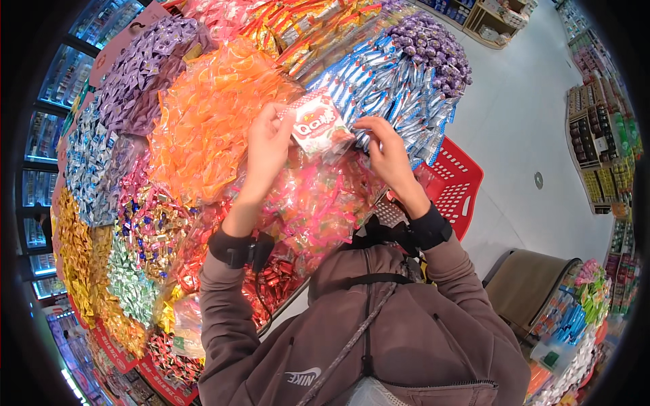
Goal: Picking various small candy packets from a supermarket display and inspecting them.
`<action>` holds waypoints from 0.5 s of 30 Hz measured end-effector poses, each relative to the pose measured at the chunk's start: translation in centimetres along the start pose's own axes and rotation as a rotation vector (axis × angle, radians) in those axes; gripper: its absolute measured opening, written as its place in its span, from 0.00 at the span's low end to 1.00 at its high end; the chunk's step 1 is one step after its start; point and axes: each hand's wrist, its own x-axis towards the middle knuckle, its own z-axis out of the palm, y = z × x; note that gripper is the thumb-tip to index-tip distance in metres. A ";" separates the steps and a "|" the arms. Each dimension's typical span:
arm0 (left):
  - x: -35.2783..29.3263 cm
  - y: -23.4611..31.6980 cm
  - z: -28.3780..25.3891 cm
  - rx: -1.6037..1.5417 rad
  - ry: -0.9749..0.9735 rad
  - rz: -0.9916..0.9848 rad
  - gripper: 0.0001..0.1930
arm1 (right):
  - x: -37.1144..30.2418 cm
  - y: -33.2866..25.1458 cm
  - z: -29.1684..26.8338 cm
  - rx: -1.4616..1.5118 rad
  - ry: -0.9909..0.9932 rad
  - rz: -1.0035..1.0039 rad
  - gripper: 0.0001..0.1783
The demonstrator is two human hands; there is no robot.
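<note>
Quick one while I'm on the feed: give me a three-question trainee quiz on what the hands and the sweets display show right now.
1. True or false: both hands hold the red and white candy bag.
2. Which pile lies directly beside the left hand? A) orange sweets B) gold sweets C) purple sweets
3. Fill in: the plastic basket near the right hand is coloured ____.

Key
1. True: each hand grips one side of the bag above the display.
2. A: the orange sweets are right beside that hand.
3. Red.
</note>
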 end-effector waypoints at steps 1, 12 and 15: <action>-0.4 0.4 -0.1 0.000 0.004 -0.002 0.06 | -0.1 -0.5 -0.4 0.153 -0.001 0.123 0.14; -2.3 -0.7 2.2 -0.143 -0.199 -0.130 0.08 | -1.2 -2.4 -0.7 1.106 -0.292 0.540 0.19; -2.8 -0.7 2.7 0.030 -0.245 -0.077 0.08 | -1.4 -1.2 -1.9 0.762 -0.300 0.589 0.19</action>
